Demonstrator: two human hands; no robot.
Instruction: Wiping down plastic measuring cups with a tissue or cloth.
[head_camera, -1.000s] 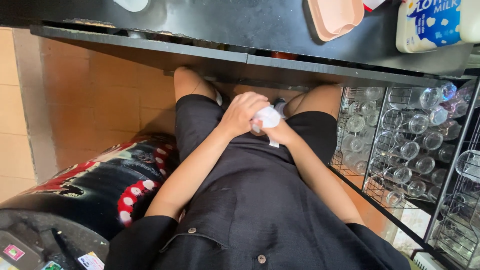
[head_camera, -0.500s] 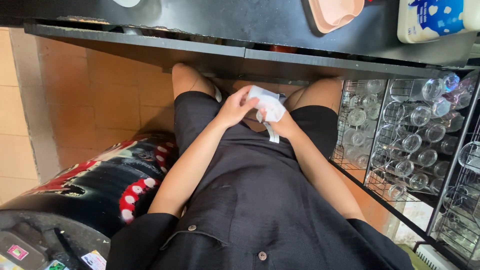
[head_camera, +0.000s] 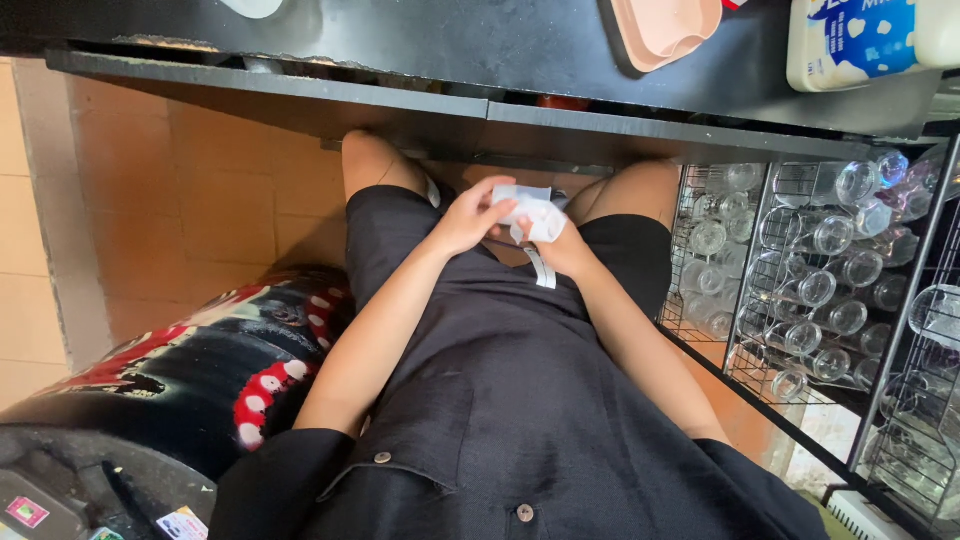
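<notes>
Below the long black counter edge (head_camera: 480, 110), we are looking down our black buttoned shirt (head_camera: 500, 400) toward wire racks of upturned clear glasses (head_camera: 800, 290) on our right. Both our hands are meeting at lap height, just under the counter: our left hand (head_camera: 465, 215) is pinching, and our right hand (head_camera: 560, 250) is cupping, a small crumpled white cloth (head_camera: 530, 212), seemingly partway unfolded, one strip dangling.

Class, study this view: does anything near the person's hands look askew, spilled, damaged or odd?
Nothing looks spilled or broken. Both hands, left and right, hold a crumpled white cloth with a strip dangling. Glasses lie sideways in the wire rack, apparently stored so.
</notes>
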